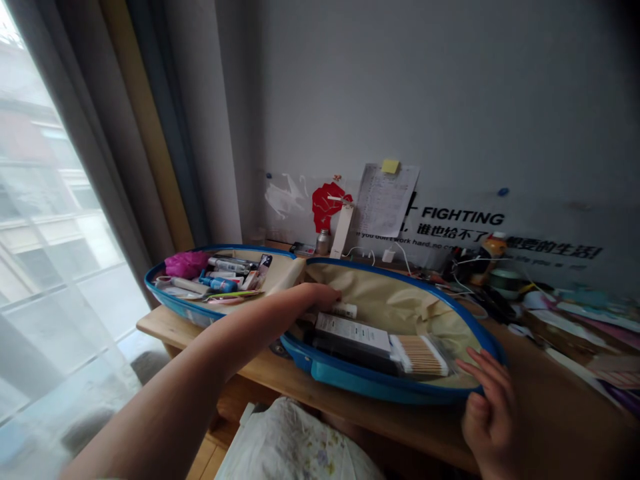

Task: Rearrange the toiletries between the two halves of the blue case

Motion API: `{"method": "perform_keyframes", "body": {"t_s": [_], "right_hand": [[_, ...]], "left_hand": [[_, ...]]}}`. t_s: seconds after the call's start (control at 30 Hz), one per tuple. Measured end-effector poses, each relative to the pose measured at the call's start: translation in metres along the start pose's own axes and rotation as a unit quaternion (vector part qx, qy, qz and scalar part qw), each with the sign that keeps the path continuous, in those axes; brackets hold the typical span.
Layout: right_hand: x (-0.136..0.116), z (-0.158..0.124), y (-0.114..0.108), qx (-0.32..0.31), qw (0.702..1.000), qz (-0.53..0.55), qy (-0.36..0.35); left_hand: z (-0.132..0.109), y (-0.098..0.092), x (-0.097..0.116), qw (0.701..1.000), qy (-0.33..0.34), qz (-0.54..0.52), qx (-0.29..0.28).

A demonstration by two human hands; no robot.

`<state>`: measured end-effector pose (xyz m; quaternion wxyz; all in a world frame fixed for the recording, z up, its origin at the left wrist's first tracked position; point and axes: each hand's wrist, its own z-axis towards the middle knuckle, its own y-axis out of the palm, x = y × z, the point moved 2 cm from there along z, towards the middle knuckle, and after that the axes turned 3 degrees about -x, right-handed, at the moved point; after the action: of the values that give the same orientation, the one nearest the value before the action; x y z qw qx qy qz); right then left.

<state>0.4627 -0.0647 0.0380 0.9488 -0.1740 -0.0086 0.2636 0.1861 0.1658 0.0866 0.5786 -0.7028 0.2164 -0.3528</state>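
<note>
The curtain fills the left of my view and the grey wall the rest. On the wall hang a printed sheet with a yellow sticky note at its top edge, and a red fist sticker just beside it.

Below that runs the wooden desk, crowded with clutter at its far right. On it lies the blue case, unzipped and spread flat in 2 halves with beige lining.

The left half holds a pink bundle at its far end, with pens and tubes packed close beside it.

The right half is nearer to me. It holds a dark box with a white label lying flat against the near wall. A clear pack of wooden sticks lies touching the box on its right. A small white tube lies just behind the box.

My left hand reaches across into this right half. Its knuckles are up and its fingers curl downward right beside the white tube. The fingertips are hidden, so I cannot tell whether they have closed on anything.

My right hand sits at the case's near right end. Its fingers are spread and loose, its fingertips rest on the blue rim, and it grips nothing.
</note>
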Motion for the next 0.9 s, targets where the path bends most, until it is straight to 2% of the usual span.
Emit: {"method": "perform_keyframes", "body": {"t_s": [0.17, 0.9], "right_hand": [[-0.0042, 0.0040, -0.0003, -0.002, 1.000, -0.006, 0.005], [-0.0047, 0.0046, -0.0010, 0.001, 1.000, -0.009, -0.007]], "left_hand": [[0.0023, 0.0009, -0.0002, 0.999, -0.017, 0.000, -0.045], [-0.0054, -0.0013, 0.0089, 0.996, 0.005, -0.010, -0.089]]}}
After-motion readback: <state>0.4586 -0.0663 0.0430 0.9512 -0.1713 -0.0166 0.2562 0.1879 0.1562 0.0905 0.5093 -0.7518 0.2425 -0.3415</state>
